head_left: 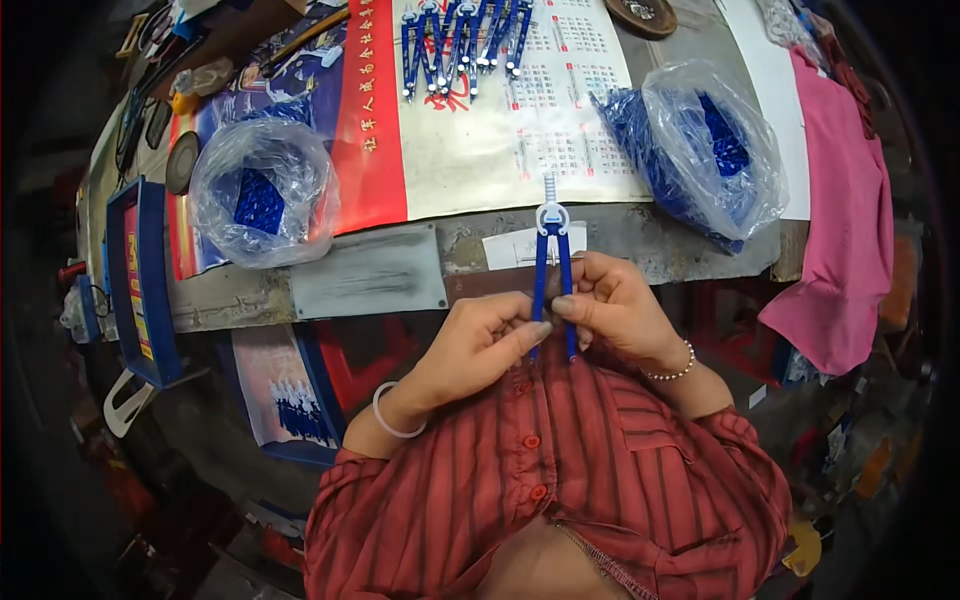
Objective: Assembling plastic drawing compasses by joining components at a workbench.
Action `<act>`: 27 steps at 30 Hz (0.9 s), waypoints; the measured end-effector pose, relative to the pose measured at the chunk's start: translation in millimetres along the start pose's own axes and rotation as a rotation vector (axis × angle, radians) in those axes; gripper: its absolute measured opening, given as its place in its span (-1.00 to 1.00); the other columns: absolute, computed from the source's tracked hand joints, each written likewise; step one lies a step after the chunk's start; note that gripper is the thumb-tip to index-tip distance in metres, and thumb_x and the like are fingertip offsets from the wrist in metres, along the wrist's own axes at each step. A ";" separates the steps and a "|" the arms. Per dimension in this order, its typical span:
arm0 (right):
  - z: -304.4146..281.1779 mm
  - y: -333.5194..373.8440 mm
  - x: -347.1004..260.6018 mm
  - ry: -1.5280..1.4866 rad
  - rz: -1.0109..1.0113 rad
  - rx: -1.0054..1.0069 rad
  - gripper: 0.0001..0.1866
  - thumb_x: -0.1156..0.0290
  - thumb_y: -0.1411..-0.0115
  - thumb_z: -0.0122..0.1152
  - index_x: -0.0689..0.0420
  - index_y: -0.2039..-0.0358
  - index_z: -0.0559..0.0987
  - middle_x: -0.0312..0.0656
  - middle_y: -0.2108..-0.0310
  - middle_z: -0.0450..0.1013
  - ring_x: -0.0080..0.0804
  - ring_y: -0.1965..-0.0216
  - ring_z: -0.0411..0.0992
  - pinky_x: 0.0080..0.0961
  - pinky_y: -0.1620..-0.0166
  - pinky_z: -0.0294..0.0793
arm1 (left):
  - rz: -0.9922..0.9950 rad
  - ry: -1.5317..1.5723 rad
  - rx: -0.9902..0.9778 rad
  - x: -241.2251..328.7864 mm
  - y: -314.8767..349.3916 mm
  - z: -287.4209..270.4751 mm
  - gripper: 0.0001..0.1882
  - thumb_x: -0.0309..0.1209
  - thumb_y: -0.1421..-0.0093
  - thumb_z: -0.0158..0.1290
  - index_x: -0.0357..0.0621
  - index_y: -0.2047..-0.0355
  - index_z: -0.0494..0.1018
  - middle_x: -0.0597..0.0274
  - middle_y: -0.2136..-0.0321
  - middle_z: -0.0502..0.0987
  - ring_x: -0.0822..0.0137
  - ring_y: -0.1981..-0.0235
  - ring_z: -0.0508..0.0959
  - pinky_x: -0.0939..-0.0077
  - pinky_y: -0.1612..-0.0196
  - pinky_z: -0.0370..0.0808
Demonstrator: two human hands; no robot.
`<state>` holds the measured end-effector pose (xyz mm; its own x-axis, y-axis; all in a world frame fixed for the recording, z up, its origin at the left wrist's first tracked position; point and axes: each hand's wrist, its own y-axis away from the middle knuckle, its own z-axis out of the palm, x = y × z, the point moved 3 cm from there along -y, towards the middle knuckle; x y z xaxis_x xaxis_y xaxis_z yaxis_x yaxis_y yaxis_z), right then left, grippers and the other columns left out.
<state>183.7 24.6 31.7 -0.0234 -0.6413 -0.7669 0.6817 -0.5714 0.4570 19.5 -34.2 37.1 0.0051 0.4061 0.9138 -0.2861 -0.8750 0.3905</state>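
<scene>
A blue drawing compass [553, 235] with a pale ribbed handle and a white hinge points away from me, its two legs slightly spread. My left hand [484, 340] pinches the left leg low down between thumb and fingers. On the right leg, my right hand [613, 305] closes with thumb and forefinger near the lower part. Both hands are just in front of my striped shirt, close to the table's near edge. Several finished-looking blue compasses [465, 40] lie in a row on the printed sheet at the far side.
Clear plastic bags of small blue parts stand on the table at left [262, 205] and right [722, 140]. A grey metal plate [368, 270] lies along the near edge. A pink cloth [838, 220] hangs at right. Below the table, a tray [262, 390] holds more blue compasses.
</scene>
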 end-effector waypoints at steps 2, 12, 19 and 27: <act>1.1 0.7 2.9 -0.003 -0.005 0.005 -0.80 0.45 -0.18 0.16 0.25 0.22 0.45 -0.30 0.47 0.44 -0.74 0.59 0.34 -0.80 0.57 0.35 | 0.003 -0.001 -0.005 0.5 1.8 1.5 -0.82 -0.39 -0.19 0.04 -0.30 0.41 0.44 0.34 0.66 0.42 0.60 0.63 0.41 0.66 0.56 0.34; 8.7 5.2 12.7 0.028 -0.039 0.022 -0.84 0.42 -0.22 0.11 0.24 0.25 0.49 -0.28 0.51 0.46 -0.73 0.66 0.29 -0.82 0.61 0.24 | 0.044 -0.006 0.020 -9.7 14.3 7.2 -0.82 -0.38 -0.21 0.01 -0.29 0.38 0.44 0.35 0.68 0.40 0.59 0.64 0.41 0.66 0.56 0.34; 24.6 3.3 6.5 0.382 -0.271 -0.013 -0.78 0.33 -0.27 0.02 0.24 0.31 0.49 -0.33 0.59 0.42 -0.76 0.67 0.26 -0.79 0.61 0.20 | 0.231 -0.260 0.269 -11.9 15.8 12.7 -0.83 -0.43 -0.22 -0.04 -0.31 0.42 0.41 0.20 0.69 0.41 0.48 0.68 0.41 0.58 0.60 0.33; 45.2 -11.7 22.4 0.499 -0.319 0.002 -0.65 0.24 -0.32 -0.09 0.31 0.35 0.47 -0.23 0.62 0.37 -0.60 0.54 0.30 -0.56 0.45 0.33 | 0.394 -0.117 0.517 -13.2 21.9 4.6 -0.79 -0.44 -0.26 -0.14 -0.32 0.46 0.38 0.20 0.73 0.37 0.46 0.71 0.37 0.54 0.62 0.29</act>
<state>142.1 -6.3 29.5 0.1203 -0.1189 -0.9856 0.6958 -0.6980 0.1691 17.7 -59.9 34.2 0.1066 0.0236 0.9940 0.2089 -0.9779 0.0008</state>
